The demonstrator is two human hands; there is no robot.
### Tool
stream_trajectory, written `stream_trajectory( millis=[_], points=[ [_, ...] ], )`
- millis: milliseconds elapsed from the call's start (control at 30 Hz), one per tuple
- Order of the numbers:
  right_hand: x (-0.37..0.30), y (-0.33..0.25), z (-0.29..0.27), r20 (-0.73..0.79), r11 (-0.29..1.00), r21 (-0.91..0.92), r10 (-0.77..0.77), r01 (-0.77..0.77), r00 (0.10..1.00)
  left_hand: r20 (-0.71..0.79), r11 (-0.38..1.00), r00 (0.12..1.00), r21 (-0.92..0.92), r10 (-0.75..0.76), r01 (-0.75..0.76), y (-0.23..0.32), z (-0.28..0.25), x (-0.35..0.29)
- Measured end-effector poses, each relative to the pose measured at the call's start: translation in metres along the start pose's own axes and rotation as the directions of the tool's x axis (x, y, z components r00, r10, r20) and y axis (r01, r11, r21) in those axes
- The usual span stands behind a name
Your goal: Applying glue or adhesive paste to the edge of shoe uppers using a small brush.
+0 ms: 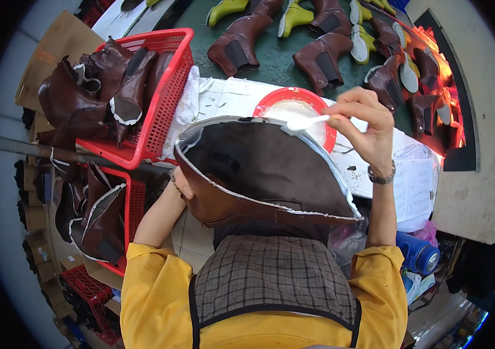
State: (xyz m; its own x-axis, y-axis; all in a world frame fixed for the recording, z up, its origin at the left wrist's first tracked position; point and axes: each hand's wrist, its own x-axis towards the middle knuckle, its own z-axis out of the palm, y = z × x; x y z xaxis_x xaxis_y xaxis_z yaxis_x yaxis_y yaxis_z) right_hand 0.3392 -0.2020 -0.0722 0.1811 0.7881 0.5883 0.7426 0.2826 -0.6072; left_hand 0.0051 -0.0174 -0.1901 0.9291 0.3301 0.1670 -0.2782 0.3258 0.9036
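My left hand (pixel 183 185) is closed around the left side of a brown leather boot upper (pixel 230 205), fingers mostly hidden beneath it. The upper is held above my lap with its dark inside facing up. White glue runs along its rim, wide and wet on the right edge. My right hand (pixel 365 125) pinches a white glue brush (pixel 310 121), whose tip touches the far right part of that rim. Just behind the upper stands a red bowl (pixel 263 100) of creamy white glue, partly hidden by the upper and the brush.
Left, a red basket (pixel 169 96) holds several brown uppers; a lower red basket (pixel 135 203) holds more. Brown boots (pixel 241 43) and yellow-green shoe lasts (pixel 295 18) stand on the green surface (pixel 201 35) ahead. A blue flask (pixel 419 254) and written paper sheets (pixel 413 189) are at right.
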Motion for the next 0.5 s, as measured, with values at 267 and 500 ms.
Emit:
stream_trajectory(
  millis=[267, 500],
  points=[
    [0.027, -0.011, 0.004, 0.219, 0.991, -0.005, -0.129, 0.134, 0.967, 0.037, 0.978, 0.999, -0.207, -0.028, 0.035, -0.009, 0.016, 0.009],
    [0.037, -0.005, 0.024, 0.131, 0.972, 0.103, -0.222, 0.21, 0.966, 0.12, 0.917, 0.991, -0.386, -0.059, 0.102, -0.015, 0.024, 0.013]
  ],
)
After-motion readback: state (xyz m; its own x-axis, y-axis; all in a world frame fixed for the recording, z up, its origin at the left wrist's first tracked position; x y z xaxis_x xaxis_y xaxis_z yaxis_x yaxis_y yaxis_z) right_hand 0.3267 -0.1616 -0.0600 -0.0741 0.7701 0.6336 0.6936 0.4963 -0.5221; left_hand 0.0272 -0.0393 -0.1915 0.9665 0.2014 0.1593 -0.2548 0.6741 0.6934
